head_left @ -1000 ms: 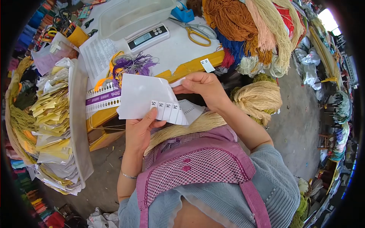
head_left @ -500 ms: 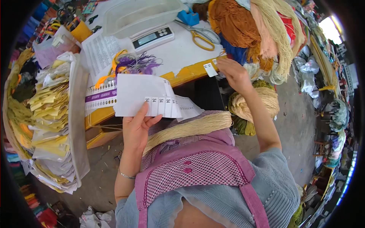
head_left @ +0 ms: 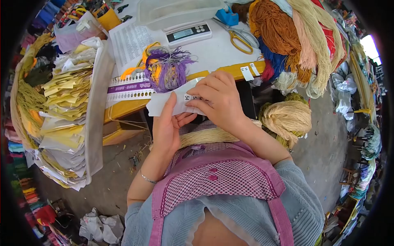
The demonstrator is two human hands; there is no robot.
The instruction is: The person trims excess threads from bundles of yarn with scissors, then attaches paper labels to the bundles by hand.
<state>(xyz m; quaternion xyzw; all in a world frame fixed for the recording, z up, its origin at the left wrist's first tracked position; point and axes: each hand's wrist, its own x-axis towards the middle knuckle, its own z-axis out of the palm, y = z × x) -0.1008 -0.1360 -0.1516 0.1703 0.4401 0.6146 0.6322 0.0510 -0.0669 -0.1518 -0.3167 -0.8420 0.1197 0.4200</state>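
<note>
My left hand [head_left: 167,133] grips a white sheet of number labels [head_left: 164,104] between thumb and fingers. Bent over the sheet's right part, my right hand [head_left: 219,100] has its fingertips on the labels, several of which are printed "54". Its fingers hide much of that side, so whether one label is lifted cannot be seen. Two white labels [head_left: 247,73] stick to the yellow table edge, beyond my right hand. A hank of cream thread [head_left: 209,136] lies across my lap below the sheet.
On the table [head_left: 131,69] are a digital scale [head_left: 188,33], scissors [head_left: 241,39], a purple-and-orange thread bundle [head_left: 168,69] and a punched card strip [head_left: 129,88]. Thread hanks [head_left: 275,33] hang at right. A bin of packets [head_left: 96,119] stands left; a cream bundle [head_left: 287,117] sits below the edge.
My right hand has let go of a label at the table edge and come back left onto the sheet. The sheet is tilted differently in my left hand. The view has shifted.
</note>
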